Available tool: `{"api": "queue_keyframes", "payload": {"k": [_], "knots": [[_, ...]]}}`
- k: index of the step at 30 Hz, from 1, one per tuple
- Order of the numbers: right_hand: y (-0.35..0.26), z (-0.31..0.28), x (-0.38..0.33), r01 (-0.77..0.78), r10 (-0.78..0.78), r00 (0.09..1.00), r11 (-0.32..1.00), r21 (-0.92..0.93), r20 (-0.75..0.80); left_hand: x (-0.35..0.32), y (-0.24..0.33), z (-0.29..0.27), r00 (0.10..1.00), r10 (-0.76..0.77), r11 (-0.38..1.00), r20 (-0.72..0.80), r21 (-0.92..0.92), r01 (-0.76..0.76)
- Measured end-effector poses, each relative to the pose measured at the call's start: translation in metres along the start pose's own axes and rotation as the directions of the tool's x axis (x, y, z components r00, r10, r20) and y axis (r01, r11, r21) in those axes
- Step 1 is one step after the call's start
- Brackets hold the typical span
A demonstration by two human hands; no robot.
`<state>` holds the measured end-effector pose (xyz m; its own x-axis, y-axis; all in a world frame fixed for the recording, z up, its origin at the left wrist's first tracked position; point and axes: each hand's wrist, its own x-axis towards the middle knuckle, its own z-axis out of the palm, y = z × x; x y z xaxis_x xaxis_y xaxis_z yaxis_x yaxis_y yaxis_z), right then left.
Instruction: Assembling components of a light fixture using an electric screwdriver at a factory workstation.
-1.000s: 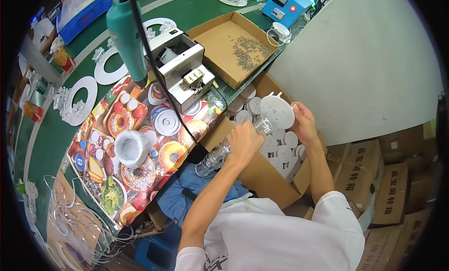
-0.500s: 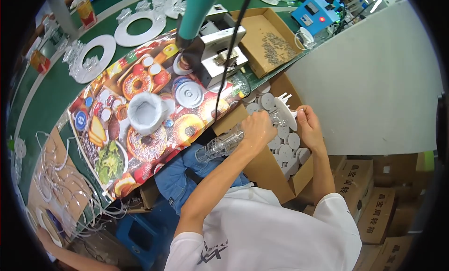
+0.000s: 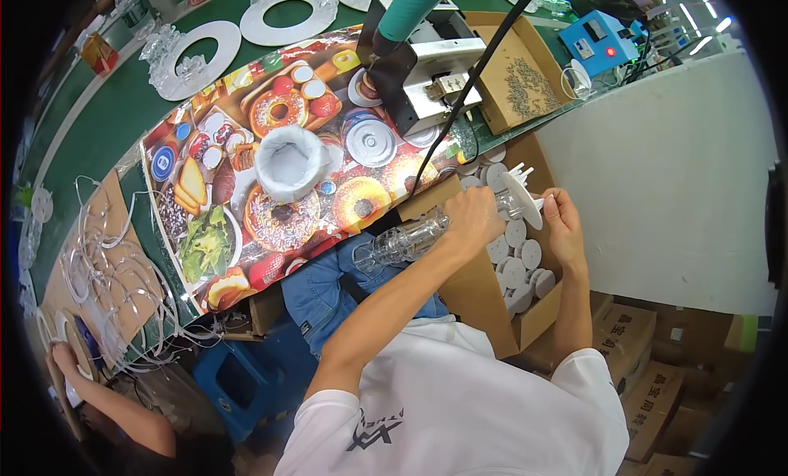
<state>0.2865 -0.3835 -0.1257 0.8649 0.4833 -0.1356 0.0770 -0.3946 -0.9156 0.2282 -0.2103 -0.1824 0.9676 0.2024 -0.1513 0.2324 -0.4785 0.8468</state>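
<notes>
two white rings, perhaps ten discs.

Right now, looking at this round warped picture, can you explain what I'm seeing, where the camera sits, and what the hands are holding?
The camera sits on a person's head and looks down, so the wide lens bends the edges. The two forearms rising from below are theirs. The left hand grips a clear plastic piece; the right hand touches a white round disc. Both are over an open cardboard box of similar discs. Beyond is a green table with a food-print mat and a white cup. Another person's hand shows at lower left.
</notes>
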Motion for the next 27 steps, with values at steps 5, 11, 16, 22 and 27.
{"api": "queue_keyframes", "payload": {"k": [5,11,16,22,27], "knots": [[0.001,0.006,0.005,0.085,-0.088,0.996,0.989,-0.122,-0.027,0.005,0.001,-0.003,1.000,-0.001,1.000,0.006,-0.002,0.001],[0.000,0.025,0.005,0.053,-0.067,0.997,0.927,-0.372,-0.025,0.006,-0.027,-0.003,0.994,0.076,0.992,-0.082,0.111,-0.066],[-0.018,0.040,-0.008,0.192,-0.202,0.979,0.909,-0.369,0.011,0.022,-0.034,0.046,0.979,0.079,0.996,-0.186,0.046,-0.072],[-0.100,0.063,-0.035,0.224,-0.156,0.975,0.672,-0.706,0.160,-0.004,-0.024,0.015,0.986,0.054,0.992,-0.161,-0.101,-0.071],[-0.154,0.096,-0.029,0.438,-0.301,0.898,0.546,-0.715,0.321,-0.028,-0.040,-0.028,0.913,-0.033,0.969,-0.406,-0.237,-0.070]]}}
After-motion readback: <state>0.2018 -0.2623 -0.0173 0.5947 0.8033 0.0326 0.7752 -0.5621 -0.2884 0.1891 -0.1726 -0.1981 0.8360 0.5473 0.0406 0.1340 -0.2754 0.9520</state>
